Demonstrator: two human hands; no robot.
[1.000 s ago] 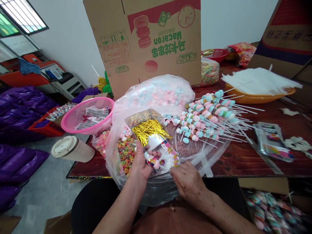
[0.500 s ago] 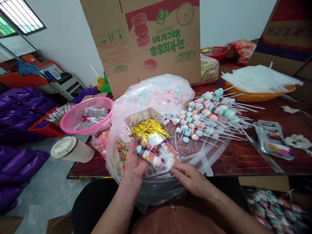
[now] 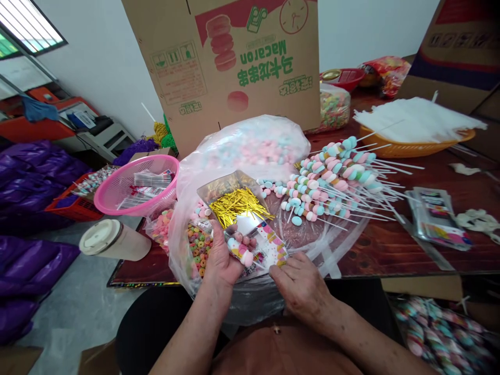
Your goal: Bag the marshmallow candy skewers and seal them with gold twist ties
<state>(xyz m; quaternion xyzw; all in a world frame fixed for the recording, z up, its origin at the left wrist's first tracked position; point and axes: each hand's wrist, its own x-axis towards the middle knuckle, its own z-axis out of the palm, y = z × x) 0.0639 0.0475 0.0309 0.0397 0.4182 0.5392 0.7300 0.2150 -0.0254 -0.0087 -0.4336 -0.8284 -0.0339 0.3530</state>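
At a dark wooden table (image 3: 375, 260), left hand (image 3: 223, 260) closed around a wrapped candy skewer (image 3: 241, 252), right hand (image 3: 299, 284) with fingers pinched narrow near its stick end.

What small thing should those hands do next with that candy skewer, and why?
Probably the right hand should gently steady the white stick: the left hand cradles the candy skewer, while the right fingers meet the stick's end, so a light hold there could keep it straight.
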